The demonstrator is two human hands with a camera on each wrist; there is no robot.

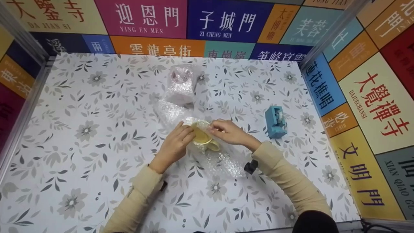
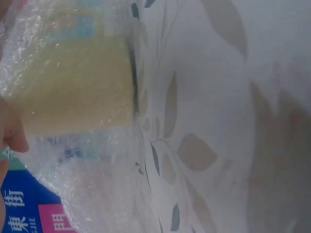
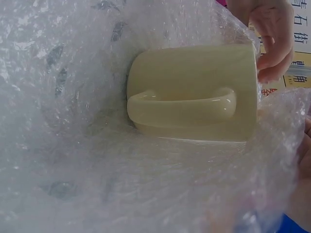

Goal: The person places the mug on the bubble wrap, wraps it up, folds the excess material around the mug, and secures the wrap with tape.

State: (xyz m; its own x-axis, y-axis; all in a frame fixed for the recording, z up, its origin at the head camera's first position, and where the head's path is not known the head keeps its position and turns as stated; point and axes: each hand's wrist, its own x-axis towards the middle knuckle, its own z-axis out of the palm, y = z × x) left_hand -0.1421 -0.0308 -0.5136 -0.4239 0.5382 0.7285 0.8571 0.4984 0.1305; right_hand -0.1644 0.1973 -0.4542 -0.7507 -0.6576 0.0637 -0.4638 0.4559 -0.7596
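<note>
A pale yellow mug stands on a sheet of bubble wrap, its handle toward the person and to the right. In the right wrist view the glossy mug has wrap raised around its sides. My left hand is at the left of the rim, fingers curled on the wrap's edge. On the other side my right hand pinches the raised wrap close to the rim. The left wrist view shows the mug through a layer of wrap.
Behind the mug lies a bubble-wrapped bundle, its contents blurred by the wrap. A blue tape dispenser stands to the right on the floral-patterned table. Panels with printed characters border the back and sides.
</note>
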